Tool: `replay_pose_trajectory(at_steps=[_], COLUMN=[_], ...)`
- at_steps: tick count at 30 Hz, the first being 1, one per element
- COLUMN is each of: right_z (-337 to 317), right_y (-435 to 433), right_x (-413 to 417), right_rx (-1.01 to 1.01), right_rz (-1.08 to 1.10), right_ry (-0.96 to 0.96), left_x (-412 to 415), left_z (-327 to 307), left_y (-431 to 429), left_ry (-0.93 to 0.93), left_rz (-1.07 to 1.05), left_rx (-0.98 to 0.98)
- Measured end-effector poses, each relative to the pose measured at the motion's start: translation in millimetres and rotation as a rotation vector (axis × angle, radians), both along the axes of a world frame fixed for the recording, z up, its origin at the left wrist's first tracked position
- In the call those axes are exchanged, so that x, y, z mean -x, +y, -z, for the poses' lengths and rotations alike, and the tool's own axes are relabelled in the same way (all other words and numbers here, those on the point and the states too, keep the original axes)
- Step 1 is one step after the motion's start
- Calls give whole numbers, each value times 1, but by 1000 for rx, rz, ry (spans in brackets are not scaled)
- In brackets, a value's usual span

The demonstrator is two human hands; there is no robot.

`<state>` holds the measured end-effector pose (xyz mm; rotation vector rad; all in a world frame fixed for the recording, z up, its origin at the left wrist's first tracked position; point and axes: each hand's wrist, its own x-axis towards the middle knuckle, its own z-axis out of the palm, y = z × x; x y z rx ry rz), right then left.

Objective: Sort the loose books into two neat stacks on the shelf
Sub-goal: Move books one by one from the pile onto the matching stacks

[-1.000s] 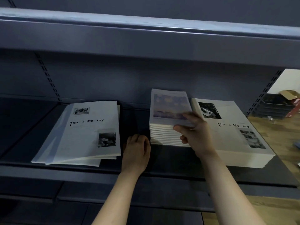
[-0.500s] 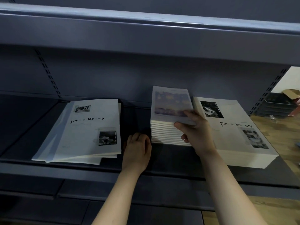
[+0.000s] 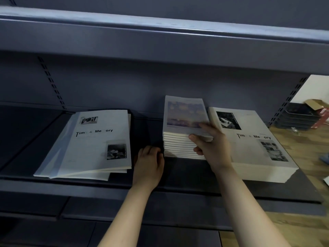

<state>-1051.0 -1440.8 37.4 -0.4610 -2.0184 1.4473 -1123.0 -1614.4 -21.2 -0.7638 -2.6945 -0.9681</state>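
On the dark shelf (image 3: 187, 175) a stack of small books (image 3: 178, 145) with a blurry coloured cover stands in the middle. My right hand (image 3: 211, 147) grips the top small book (image 3: 183, 114) at its near right corner, thumb below and fingers on the cover. To its right lies a tall neat stack of large white "Time & Memory" books (image 3: 252, 147). At the left a loose, fanned pile of the same large books (image 3: 92, 145) lies askew. My left hand (image 3: 149, 164) rests on the shelf beside the small stack's near left corner, holding nothing.
The shelf above (image 3: 160, 43) overhangs the books closely. Black wire trays (image 3: 295, 118) and a red and brown box (image 3: 318, 111) sit on the wooden floor (image 3: 302, 152) at the right. A lower shelf edge (image 3: 106, 211) runs below my forearms.
Almost nothing has moved. My right hand keeps its hold on the top small book, and my left hand stays on the shelf; the view shifted slightly.
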Motion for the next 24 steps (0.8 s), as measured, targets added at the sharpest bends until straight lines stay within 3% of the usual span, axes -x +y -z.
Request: replay_pose_trajectory(at_steps=[6,11,24], right_z=[8,6,42], right_y=[-2,-22,-72], right_x=[-12,-20,-3], right_rx=[-250,-246,-376], right_rz=[127,59,-197], right_ry=[96,106,-137], left_x=[-7,-14,26], left_z=[-9,-21,-32], left_y=[-8,-20,-104], left_ry=[-26,115,187], left_rz=[72,107,-217], left_rx=[-61,-92,126])
